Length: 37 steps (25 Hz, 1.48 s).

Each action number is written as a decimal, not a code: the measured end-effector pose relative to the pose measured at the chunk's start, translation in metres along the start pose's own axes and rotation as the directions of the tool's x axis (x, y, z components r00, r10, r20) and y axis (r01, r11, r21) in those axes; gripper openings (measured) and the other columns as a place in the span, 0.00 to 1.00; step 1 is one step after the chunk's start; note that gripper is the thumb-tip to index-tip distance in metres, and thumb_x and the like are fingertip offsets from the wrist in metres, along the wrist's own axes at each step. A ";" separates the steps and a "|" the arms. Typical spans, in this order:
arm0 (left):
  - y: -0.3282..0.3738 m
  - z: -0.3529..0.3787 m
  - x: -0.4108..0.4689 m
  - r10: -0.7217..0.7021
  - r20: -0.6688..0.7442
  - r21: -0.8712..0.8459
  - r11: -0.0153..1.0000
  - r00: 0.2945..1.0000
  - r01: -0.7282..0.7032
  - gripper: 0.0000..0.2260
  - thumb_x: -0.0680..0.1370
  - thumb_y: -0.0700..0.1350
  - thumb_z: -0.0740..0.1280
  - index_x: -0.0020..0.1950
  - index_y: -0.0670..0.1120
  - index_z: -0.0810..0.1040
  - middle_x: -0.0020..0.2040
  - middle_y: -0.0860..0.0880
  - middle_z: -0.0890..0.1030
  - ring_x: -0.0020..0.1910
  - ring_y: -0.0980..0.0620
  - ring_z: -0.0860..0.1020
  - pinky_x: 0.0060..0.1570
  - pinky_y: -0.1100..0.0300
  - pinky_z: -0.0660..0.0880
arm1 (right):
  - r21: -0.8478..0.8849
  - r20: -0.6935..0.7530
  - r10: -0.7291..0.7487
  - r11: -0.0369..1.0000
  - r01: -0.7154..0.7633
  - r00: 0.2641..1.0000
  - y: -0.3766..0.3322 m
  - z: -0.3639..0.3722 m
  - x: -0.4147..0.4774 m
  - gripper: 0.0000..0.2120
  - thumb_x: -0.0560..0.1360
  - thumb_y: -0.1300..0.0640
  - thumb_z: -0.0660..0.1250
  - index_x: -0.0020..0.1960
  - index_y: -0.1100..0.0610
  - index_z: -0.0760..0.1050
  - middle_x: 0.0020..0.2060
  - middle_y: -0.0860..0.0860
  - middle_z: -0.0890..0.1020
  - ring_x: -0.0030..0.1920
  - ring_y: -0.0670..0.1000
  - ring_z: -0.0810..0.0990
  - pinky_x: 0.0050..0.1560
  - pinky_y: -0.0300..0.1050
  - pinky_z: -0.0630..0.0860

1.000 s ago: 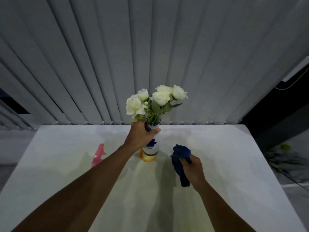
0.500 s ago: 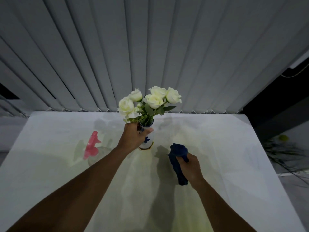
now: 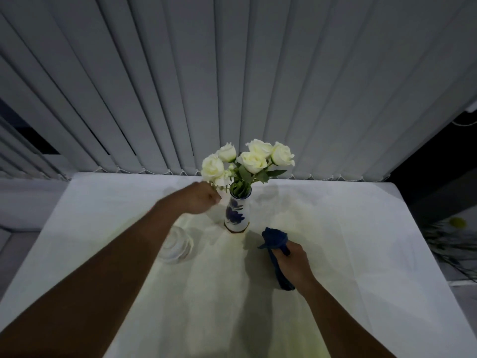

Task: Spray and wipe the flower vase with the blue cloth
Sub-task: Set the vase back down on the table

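A white vase [image 3: 237, 213] with blue flower painting and a brown base stands upright on the white table [image 3: 103, 202], holding white roses [image 3: 254, 158]. My left hand [image 3: 199, 200] hovers just left of the vase neck with its fingers curled; it holds nothing and does not touch the vase. My right hand [image 3: 294, 263] rests on the table to the right and nearer me, gripping the bunched blue cloth [image 3: 274, 239]. The clear spray bottle [image 3: 177, 244] stands left of the vase, with its top hidden under my left forearm.
Grey vertical blinds [image 3: 232, 73] hang directly behind the table's far edge. Beyond the table's right edge, a dark gap and some greenery [image 3: 456, 228] lie on the floor.
My left hand has let go of the vase neck and moved slightly left. The vase now stands free. My right hand still holds the cloth in about the same place.
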<state>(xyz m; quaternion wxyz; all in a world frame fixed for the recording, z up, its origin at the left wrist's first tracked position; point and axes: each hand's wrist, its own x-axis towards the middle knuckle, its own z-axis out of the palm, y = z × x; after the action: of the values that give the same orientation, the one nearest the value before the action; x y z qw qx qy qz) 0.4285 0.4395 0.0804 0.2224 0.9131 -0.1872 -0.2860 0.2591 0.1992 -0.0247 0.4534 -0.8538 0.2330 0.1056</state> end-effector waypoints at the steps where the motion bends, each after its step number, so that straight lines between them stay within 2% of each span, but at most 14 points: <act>1: -0.007 -0.020 -0.005 -0.004 -0.015 0.013 1.000 1.000 0.005 0.13 0.83 0.42 0.63 0.63 0.42 0.83 0.57 0.50 0.83 0.58 0.50 0.80 0.54 0.65 0.70 | -0.003 -0.001 -0.001 1.000 0.001 1.000 -0.004 0.002 -0.001 0.10 0.82 0.57 0.63 0.43 0.50 0.76 0.37 0.46 0.78 0.38 0.48 0.76 0.38 0.35 0.70; 4: -0.074 -0.059 -0.020 -0.040 -0.107 0.031 0.999 0.993 0.044 0.20 0.78 0.28 0.60 0.61 0.46 0.83 0.61 0.46 0.83 0.59 0.48 0.81 0.57 0.62 0.75 | -0.011 -0.006 -0.009 1.000 0.009 1.000 -0.015 0.011 -0.005 0.10 0.81 0.58 0.64 0.41 0.53 0.76 0.35 0.49 0.79 0.35 0.49 0.76 0.35 0.36 0.68; 6: -0.121 -0.059 -0.042 -0.076 -0.017 0.073 0.994 0.997 0.077 0.25 0.74 0.25 0.64 0.61 0.51 0.81 0.65 0.45 0.82 0.62 0.49 0.81 0.59 0.57 0.77 | -0.007 -0.009 -0.019 1.000 0.019 1.000 -0.023 0.016 -0.006 0.08 0.81 0.59 0.65 0.43 0.55 0.77 0.36 0.52 0.80 0.33 0.46 0.75 0.34 0.36 0.68; 9: -0.152 -0.022 -0.076 -0.008 0.160 -0.051 0.999 0.987 0.016 0.31 0.66 0.39 0.83 0.67 0.54 0.79 0.64 0.64 0.81 0.63 0.66 0.77 0.61 0.71 0.70 | 0.016 -0.027 -0.009 1.000 0.010 1.000 -0.034 0.027 -0.009 0.09 0.81 0.60 0.64 0.42 0.54 0.77 0.37 0.53 0.81 0.36 0.51 0.77 0.35 0.37 0.69; 11: -0.153 0.008 -0.089 0.055 0.063 -0.228 0.973 0.996 -0.039 0.34 0.60 0.55 0.85 0.64 0.60 0.79 0.60 0.73 0.80 0.61 0.71 0.77 0.65 0.70 0.71 | 0.042 -0.027 0.004 0.999 -0.003 1.000 -0.041 0.036 -0.012 0.10 0.80 0.60 0.64 0.40 0.53 0.76 0.37 0.53 0.81 0.38 0.53 0.77 0.36 0.39 0.70; 13: -0.158 0.032 -0.088 0.068 -0.106 -0.329 0.939 0.992 -0.099 0.28 0.60 0.62 0.82 0.58 0.62 0.81 0.59 0.67 0.84 0.60 0.65 0.81 0.66 0.60 0.76 | 0.054 -0.041 0.013 0.999 -0.010 0.999 -0.045 0.044 -0.016 0.09 0.80 0.60 0.65 0.42 0.54 0.79 0.38 0.54 0.82 0.39 0.53 0.78 0.37 0.41 0.70; 16: -0.155 0.047 -0.086 0.066 -0.229 -0.386 0.910 0.971 -0.153 0.20 0.69 0.50 0.80 0.57 0.62 0.79 0.55 0.62 0.86 0.58 0.59 0.84 0.64 0.60 0.77 | 0.078 -0.086 0.019 0.997 -0.012 0.996 -0.045 0.052 -0.024 0.08 0.79 0.62 0.65 0.44 0.55 0.80 0.40 0.54 0.83 0.40 0.54 0.78 0.37 0.41 0.70; 20: -0.144 0.063 -0.089 0.087 -0.342 -0.326 0.923 0.936 -0.205 0.20 0.78 0.42 0.72 0.51 0.71 0.79 0.48 0.66 0.85 0.47 0.67 0.83 0.50 0.69 0.76 | 0.142 -0.140 0.026 0.990 -0.006 0.990 -0.035 0.046 -0.043 0.16 0.79 0.63 0.66 0.36 0.48 0.76 0.36 0.54 0.81 0.37 0.52 0.76 0.36 0.41 0.69; 24: -0.093 0.073 -0.095 0.180 -0.359 -0.284 0.914 0.916 -0.290 0.15 0.81 0.46 0.67 0.57 0.69 0.75 0.47 0.53 0.87 0.47 0.56 0.85 0.51 0.55 0.79 | 0.300 -0.188 0.107 0.953 -0.046 0.976 -0.005 0.013 -0.071 0.10 0.79 0.60 0.66 0.43 0.65 0.79 0.40 0.69 0.82 0.38 0.60 0.80 0.40 0.48 0.72; 26: -0.052 0.084 -0.094 0.275 -0.293 -0.276 0.893 0.916 -0.356 0.14 0.81 0.50 0.66 0.64 0.65 0.74 0.53 0.50 0.87 0.53 0.51 0.85 0.54 0.53 0.79 | 0.352 -0.239 0.107 0.936 -0.017 0.965 0.016 -0.013 -0.091 0.12 0.80 0.57 0.66 0.48 0.66 0.79 0.44 0.67 0.84 0.45 0.65 0.84 0.43 0.54 0.78; 29: 0.026 0.116 -0.094 0.460 -0.196 -0.237 0.834 0.866 -0.497 0.16 0.80 0.54 0.65 0.65 0.72 0.72 0.55 0.62 0.85 0.56 0.65 0.81 0.55 0.67 0.76 | 0.446 -0.337 0.178 0.895 -0.010 0.925 0.056 -0.055 -0.137 0.13 0.81 0.54 0.66 0.49 0.65 0.80 0.45 0.65 0.85 0.48 0.63 0.85 0.49 0.58 0.82; 31: 0.085 0.148 -0.096 0.538 -0.149 -0.230 0.797 0.830 -0.558 0.17 0.80 0.54 0.66 0.61 0.77 0.70 0.52 0.70 0.83 0.51 0.70 0.81 0.47 0.77 0.73 | 0.486 -0.416 0.221 0.874 0.010 0.882 0.095 -0.083 -0.172 0.13 0.81 0.56 0.66 0.45 0.67 0.78 0.42 0.68 0.82 0.46 0.66 0.84 0.48 0.60 0.80; 34: 0.176 0.214 -0.100 0.635 -0.035 -0.296 0.731 0.772 -0.615 0.16 0.79 0.56 0.67 0.60 0.77 0.72 0.46 0.65 0.85 0.43 0.69 0.82 0.41 0.71 0.74 | 0.525 -0.518 0.362 0.850 -0.046 0.775 0.166 -0.123 -0.242 0.13 0.81 0.61 0.65 0.46 0.73 0.76 0.38 0.70 0.79 0.39 0.59 0.80 0.43 0.48 0.74; 37: 0.259 0.288 -0.115 0.736 0.094 -0.330 0.659 0.671 -0.676 0.26 0.81 0.50 0.66 0.71 0.77 0.63 0.52 0.64 0.83 0.48 0.65 0.82 0.46 0.70 0.74 | 0.581 -0.584 0.515 0.805 -0.121 0.627 0.236 -0.149 -0.318 0.11 0.80 0.63 0.66 0.50 0.73 0.77 0.40 0.70 0.81 0.40 0.63 0.83 0.40 0.56 0.78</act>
<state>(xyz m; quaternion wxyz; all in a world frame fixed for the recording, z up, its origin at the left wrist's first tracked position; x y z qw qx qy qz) 0.1110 0.1923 0.0512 0.4154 0.6909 -0.5115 -0.2976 -0.1384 0.0595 0.0127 0.4977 -0.6234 0.5623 -0.2178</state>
